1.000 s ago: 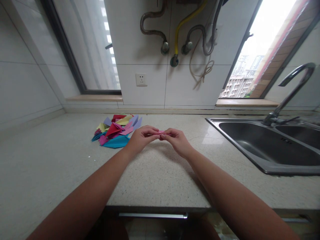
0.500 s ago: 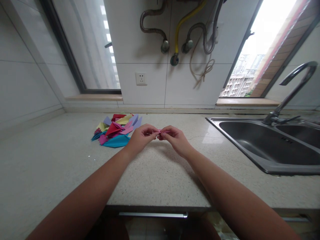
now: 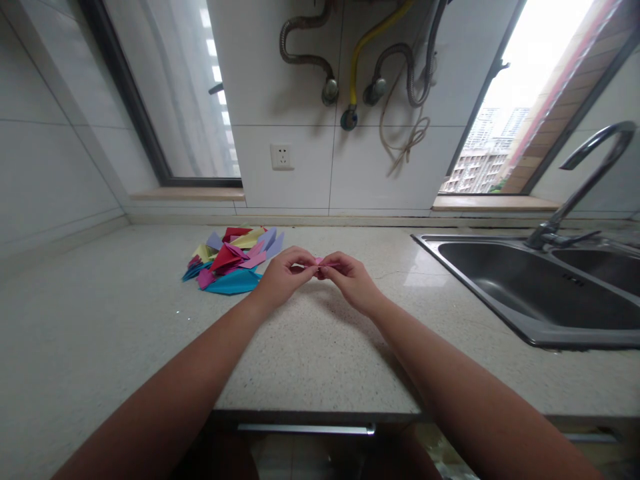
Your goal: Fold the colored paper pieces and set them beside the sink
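A small piece of pink folded paper (image 3: 319, 262) is pinched between both hands above the speckled countertop. My left hand (image 3: 287, 272) grips it from the left with thumb and fingers pressed together. From the other side my right hand (image 3: 349, 275) pinches it the same way, the fingertips of the two hands almost meeting. Most of the paper is hidden behind the fingers, so its shape cannot be made out. Beside my left hand lies a heap of folded papers (image 3: 231, 261) in red, pink, yellow, lilac and blue.
The pale countertop (image 3: 315, 353) runs to a tiled wall with a socket (image 3: 282, 157), metal hoses and a yellow pipe (image 3: 354, 73). A steel sink (image 3: 525, 287) with a tall faucet (image 3: 595, 180) is set in on the right. A drawer handle (image 3: 306, 430) shows below the front edge.
Both hands stay in nearly the same place, with small finger shifts. Slightly more of the pink paper shows between the fingertips now. The heap has not moved.
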Motion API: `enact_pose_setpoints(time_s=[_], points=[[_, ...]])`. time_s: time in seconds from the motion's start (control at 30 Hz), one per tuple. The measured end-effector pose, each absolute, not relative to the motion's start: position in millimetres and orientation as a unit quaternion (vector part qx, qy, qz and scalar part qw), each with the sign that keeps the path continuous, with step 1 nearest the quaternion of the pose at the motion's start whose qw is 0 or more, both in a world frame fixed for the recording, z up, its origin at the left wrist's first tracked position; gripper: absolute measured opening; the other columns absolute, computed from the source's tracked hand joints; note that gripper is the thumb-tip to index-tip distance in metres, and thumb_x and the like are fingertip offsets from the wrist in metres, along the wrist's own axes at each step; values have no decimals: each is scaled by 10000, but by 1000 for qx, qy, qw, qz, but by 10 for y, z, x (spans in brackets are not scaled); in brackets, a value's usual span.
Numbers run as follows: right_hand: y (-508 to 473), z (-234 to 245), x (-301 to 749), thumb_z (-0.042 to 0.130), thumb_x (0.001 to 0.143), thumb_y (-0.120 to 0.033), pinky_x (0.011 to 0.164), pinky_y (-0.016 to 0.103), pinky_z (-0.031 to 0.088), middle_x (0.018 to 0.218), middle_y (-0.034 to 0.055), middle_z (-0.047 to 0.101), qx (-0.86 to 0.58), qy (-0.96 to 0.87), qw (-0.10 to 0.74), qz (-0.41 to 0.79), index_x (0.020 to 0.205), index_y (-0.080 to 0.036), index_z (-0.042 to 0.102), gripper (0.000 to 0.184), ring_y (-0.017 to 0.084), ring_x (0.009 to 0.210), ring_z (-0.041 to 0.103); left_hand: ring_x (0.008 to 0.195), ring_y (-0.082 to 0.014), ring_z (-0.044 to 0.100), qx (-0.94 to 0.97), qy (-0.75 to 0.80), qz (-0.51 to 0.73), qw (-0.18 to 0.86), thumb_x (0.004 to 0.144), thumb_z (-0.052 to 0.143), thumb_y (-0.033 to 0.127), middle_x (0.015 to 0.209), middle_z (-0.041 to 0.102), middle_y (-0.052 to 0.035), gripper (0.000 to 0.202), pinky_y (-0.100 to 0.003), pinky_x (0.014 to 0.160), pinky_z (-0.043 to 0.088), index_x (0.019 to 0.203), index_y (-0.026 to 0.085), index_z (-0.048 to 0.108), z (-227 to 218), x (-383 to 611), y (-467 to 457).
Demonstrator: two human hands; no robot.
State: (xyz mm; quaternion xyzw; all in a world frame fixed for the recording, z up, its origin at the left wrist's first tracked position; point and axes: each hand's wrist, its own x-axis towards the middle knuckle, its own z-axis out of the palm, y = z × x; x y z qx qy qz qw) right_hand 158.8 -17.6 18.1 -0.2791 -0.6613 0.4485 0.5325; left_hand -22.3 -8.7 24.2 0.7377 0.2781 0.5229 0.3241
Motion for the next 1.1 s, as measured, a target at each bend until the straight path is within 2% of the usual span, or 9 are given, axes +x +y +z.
enact_pose_setpoints(time_s=[0.13,0.2,0.37,0.43,0.57,0.67,0.77,0.87,1.1], points=[[-208,211,1599,709,793,-369,854,386,517,863,40,679,-264,-673,528,446,904,-203,658,206,167,838,652,963,-185,606,721,288,530,342,802,679,327,1045,589,-75,161,-309,761,569,845,173,693,234,-218,-71],[-222,222,1612,711,793,-366,869,390,515,897,45,677,-259,-681,523,442,924,-205,659,214,171,861,650,925,-180,620,704,295,530,368,810,666,338,1078,598,-79,183,-310,731,569,880,171,689,231,-215,-59],[-191,188,1639,683,820,-343,880,390,514,949,58,672,-261,-689,521,431,934,-204,659,181,171,891,642,739,-138,616,690,300,498,431,800,684,334,872,641,-44,217,-271,626,538,924,162,641,219,-217,-36],[-162,168,1644,684,816,-324,851,381,525,942,55,664,-268,-684,532,422,931,-206,652,168,164,862,639,708,-124,612,679,295,494,455,785,703,326,853,628,-30,233,-263,613,536,927,166,611,205,-218,-31],[-128,161,1654,676,811,-300,789,350,533,923,42,642,-281,-678,547,402,935,-214,630,158,149,811,629,716,-130,634,656,287,494,493,754,737,298,848,607,-9,349,-283,634,555,1039,199,561,172,-216,-20],[-121,164,1662,671,810,-292,757,329,525,920,38,632,-283,-682,547,395,953,-216,612,173,148,808,622,774,-155,638,667,289,472,498,776,715,327,857,628,-30,392,-286,637,555,1118,199,572,170,-218,-18],[-113,153,1664,675,805,-272,730,315,515,890,28,631,-281,-684,545,395,1013,-217,585,233,140,772,617,828,-172,620,686,313,444,484,817,655,406,917,652,-62,333,-264,606,536,1060,179,640,190,-226,-26],[-103,136,1660,686,793,-261,719,312,510,850,19,631,-285,-680,537,410,1045,-211,564,285,136,743,618,808,-164,603,694,331,432,472,820,640,429,878,651,-50,285,-248,600,515,937,172,677,212,-232,-36],[-87,135,1667,697,780,-273,699,312,487,803,25,645,-292,-672,526,432,946,-181,590,219,139,720,610,737,-141,581,690,328,438,474,805,645,433,814,631,-22,263,-240,584,487,842,173,648,226,-244,-52]])
